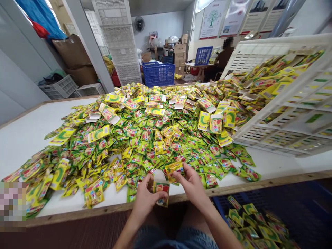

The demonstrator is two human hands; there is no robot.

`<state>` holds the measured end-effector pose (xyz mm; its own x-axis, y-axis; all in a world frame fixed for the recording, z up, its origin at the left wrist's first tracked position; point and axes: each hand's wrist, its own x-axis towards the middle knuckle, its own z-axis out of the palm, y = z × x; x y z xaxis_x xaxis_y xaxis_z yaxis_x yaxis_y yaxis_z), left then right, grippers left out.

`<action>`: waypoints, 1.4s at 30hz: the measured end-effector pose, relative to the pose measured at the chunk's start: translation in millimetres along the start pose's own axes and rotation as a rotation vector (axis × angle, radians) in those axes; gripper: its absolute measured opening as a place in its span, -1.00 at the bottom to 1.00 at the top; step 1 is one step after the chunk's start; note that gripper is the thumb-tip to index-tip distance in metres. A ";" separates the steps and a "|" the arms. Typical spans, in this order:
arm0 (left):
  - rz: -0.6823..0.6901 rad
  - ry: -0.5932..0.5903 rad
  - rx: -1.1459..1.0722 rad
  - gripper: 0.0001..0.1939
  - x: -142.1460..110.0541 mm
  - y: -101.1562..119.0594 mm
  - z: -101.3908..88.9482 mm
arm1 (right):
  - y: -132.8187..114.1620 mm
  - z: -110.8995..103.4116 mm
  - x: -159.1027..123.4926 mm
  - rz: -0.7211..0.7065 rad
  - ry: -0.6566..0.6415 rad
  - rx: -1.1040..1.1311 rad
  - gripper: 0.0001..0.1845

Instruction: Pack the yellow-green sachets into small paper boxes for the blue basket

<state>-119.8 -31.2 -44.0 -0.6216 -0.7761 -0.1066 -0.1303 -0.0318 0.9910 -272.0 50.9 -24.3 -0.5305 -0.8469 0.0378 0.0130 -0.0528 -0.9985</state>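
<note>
My left hand (148,196) is closed around a small printed box (161,187), green and red, its white top flap standing up. Just right of it, my right hand (191,182) pinches a yellow sachet (173,170) between thumb and fingers, close to the box's top. Both hands are above the table's front edge. Beyond them spreads a big heap of green sachets (145,135) with some yellow sachets (159,147) mixed in. Several yellow boxes (203,120) lie on top of the heap, some with flaps open.
A white crate (280,138) lies tipped at the right, spilling boxes onto the white table (28,128). Below the front edge at right, a blue crate (220,207) holds filled-looking boxes. Farther back are stacked white crates (118,41), a blue basket (158,74) and a seated person (224,58).
</note>
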 end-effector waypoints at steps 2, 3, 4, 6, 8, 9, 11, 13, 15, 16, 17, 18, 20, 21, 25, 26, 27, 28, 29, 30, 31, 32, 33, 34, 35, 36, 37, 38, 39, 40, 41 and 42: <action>0.010 -0.033 -0.012 -0.61 -0.7 1.4 1.2 | -0.4 -1.0 1.0 -0.003 0.000 0.013 -0.59; 0.011 -0.048 -0.031 -0.60 -1.0 2.0 2.2 | -1.1 -1.1 1.5 -0.009 0.000 0.031 -0.58; 0.004 -0.074 -0.054 -0.58 -1.2 2.6 3.4 | -2.3 -0.9 1.9 -0.018 -0.003 0.052 -0.57; -0.028 -0.161 -0.106 -0.55 -1.0 3.9 5.7 | -5.6 -0.4 2.6 -0.046 -0.022 0.089 -0.58; -0.060 -0.236 -0.140 -0.54 0.1 4.9 7.6 | -9.1 0.0 3.0 -0.074 -0.071 0.086 -0.63; -0.067 -0.249 -0.137 -0.56 0.8 5.0 8.2 | -10.6 -0.2 3.2 -0.090 -0.099 0.047 -0.68; -0.058 -0.237 -0.091 -0.64 2.5 3.8 9.1 | -13.1 -1.6 3.6 -0.137 -0.129 -0.115 -0.76; -0.037 -0.222 -0.023 -0.73 3.9 1.1 9.6 | -16.2 -3.9 4.3 -0.224 -0.119 -0.335 -0.84; -0.024 -0.199 0.033 -0.77 5.0 -1.7 10.4 | -21.2 -6.5 5.3 -0.324 -0.123 -0.505 -0.88; -0.022 -0.184 0.051 -0.78 5.4 -2.4 11.0 | -24.2 -7.4 5.8 -0.370 -0.141 -0.553 -0.87; -0.020 -0.175 0.065 -0.79 5.8 -2.6 11.8 | -27.2 -8.0 6.3 -0.408 -0.165 -0.577 -0.85; -0.013 -0.182 0.077 -0.81 6.1 -2.1 12.7 | -29.9 -8.1 6.7 -0.435 -0.186 -0.578 -0.83; 0.023 -0.224 0.092 -0.82 6.8 0.0 14.5 | -33.0 -7.2 7.1 -0.470 -0.193 -0.534 -0.82; 0.043 -0.246 0.092 -0.82 7.0 1.2 15.3 | -33.1 -6.4 7.2 -0.477 -0.180 -0.507 -0.82; 0.029 -0.208 0.061 -0.79 6.6 2.6 16.4 | -26.4 -4.5 6.9 -0.495 -0.146 -0.552 -0.82; 0.014 -0.190 0.051 -0.77 6.3 2.1 16.2 | -24.6 -4.7 6.9 -0.499 -0.152 -0.599 -0.82; 0.006 -0.181 0.044 -0.76 6.2 1.4 16.1 | -23.6 -5.1 6.9 -0.502 -0.160 -0.652 -0.82; 0.006 -0.179 0.038 -0.75 6.1 0.9 15.9 | -23.3 -5.6 7.0 -0.504 -0.168 -0.704 -0.83; 0.012 -0.182 0.032 -0.74 6.2 0.6 15.9 | -23.8 -6.1 7.2 -0.505 -0.176 -0.751 -0.83; 0.020 -0.186 0.026 -0.73 6.5 0.6 16.0 | -24.9 -6.4 7.6 -0.507 -0.182 -0.788 -0.84; 0.027 -0.186 0.022 -0.71 6.9 0.9 16.1 | -26.5 -6.6 8.0 -0.509 -0.186 -0.811 -0.84; 0.032 -0.185 0.021 -0.69 7.2 1.5 16.1 | -28.2 -6.6 8.5 -0.512 -0.193 -0.817 -0.84; 0.035 -0.184 0.026 -0.69 7.5 2.3 16.0 | -29.7 -6.4 9.0 -0.517 -0.201 -0.807 -0.83; 0.036 -0.183 0.035 -0.70 7.7 3.2 15.8 | -31.0 -6.1 9.3 -0.522 -0.209 -0.787 -0.82; 0.035 -0.185 0.049 -0.72 7.6 4.1 15.4 | -32.0 -5.7 9.5 -0.528 -0.214 -0.767 -0.81; 0.031 -0.189 0.062 -0.74 7.5 4.9 14.9 | -32.6 -5.2 9.4 -0.534 -0.214 -0.756 -0.79; 0.024 -0.196 0.069 -0.75 7.3 5.6 14.3 | -33.1 -4.7 9.0 -0.539 -0.208 -0.763 -0.78; 0.016 -0.204 0.066 -0.75 7.1 6.1 13.7 | -33.7 -4.0 8.5 -0.544 -0.199 -0.788 -0.77; 0.011 -0.215 0.056 -0.74 7.0 6.5 13.2 | -34.5 -3.3 7.9 -0.547 -0.189 -0.829 -0.75; 0.010 -0.226 0.045 -0.74 7.1 6.8 12.8 | -35.7 -2.6 7.4 -0.550 -0.182 -0.880 -0.75; 0.015 -0.236 0.038 -0.74 7.4 7.0 12.5 | -37.4 -1.9 7.0 -0.557 -0.178 -0.932 -0.74; 0.027 -0.240 0.033 -0.75 7.9 7.2 12.4 | -39.5 -1.3 6.9 -0.567 -0.182 -0.981 -0.74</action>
<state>-135.2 -29.8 -38.7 -0.7903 -0.6046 -0.0999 -0.1336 0.0110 0.9910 -277.3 47.8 15.4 -0.1179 -0.9011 0.4173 -0.8975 -0.0831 -0.4331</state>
